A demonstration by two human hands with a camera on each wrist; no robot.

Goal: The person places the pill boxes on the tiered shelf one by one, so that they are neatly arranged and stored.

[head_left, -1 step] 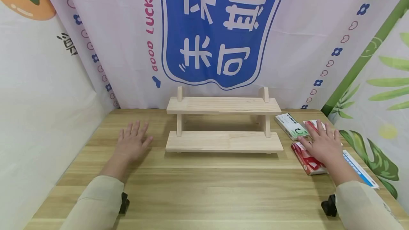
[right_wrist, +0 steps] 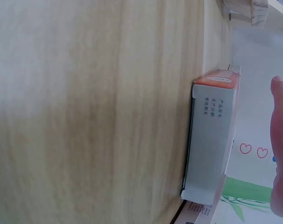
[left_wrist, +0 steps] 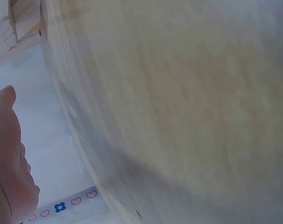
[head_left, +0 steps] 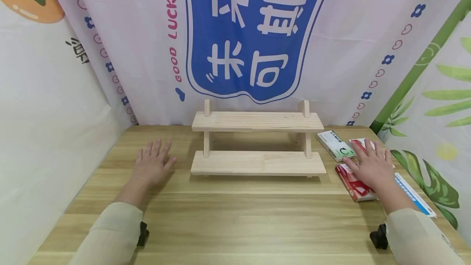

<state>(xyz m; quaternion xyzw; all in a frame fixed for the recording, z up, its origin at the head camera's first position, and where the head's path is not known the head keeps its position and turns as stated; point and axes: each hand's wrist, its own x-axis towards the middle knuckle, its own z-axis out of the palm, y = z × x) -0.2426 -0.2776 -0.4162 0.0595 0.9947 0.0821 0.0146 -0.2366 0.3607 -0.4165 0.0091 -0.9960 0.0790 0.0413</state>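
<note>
My left hand (head_left: pixel 152 167), fingers spread and straight, is left of a two-tier wooden shelf (head_left: pixel 257 162). In the left wrist view that hand (left_wrist: pixel 10 158) is apart from the tabletop and holds nothing. Over several flat boxes at the right, my right hand (head_left: pixel 373 169) has its fingers spread. Beneath it are a red box (head_left: pixel 353 183) and a red-and-white box (head_left: pixel 358 144), both partly hidden. A white-and-green box (head_left: pixel 335 144) lies beside its thumb, and a white-and-blue box (head_left: pixel 413 195) by the wrist. In the right wrist view, a gap separates the hand (right_wrist: pixel 281 144) from the nearest box (right_wrist: pixel 211 140).
The shelf stands near the back edge of the wood-grain table (head_left: pixel 235 220). Printed cloth (head_left: pixel 154 93) hangs behind the table and along both sides. Black devices (head_left: pixel 379 236) are strapped at both wrists.
</note>
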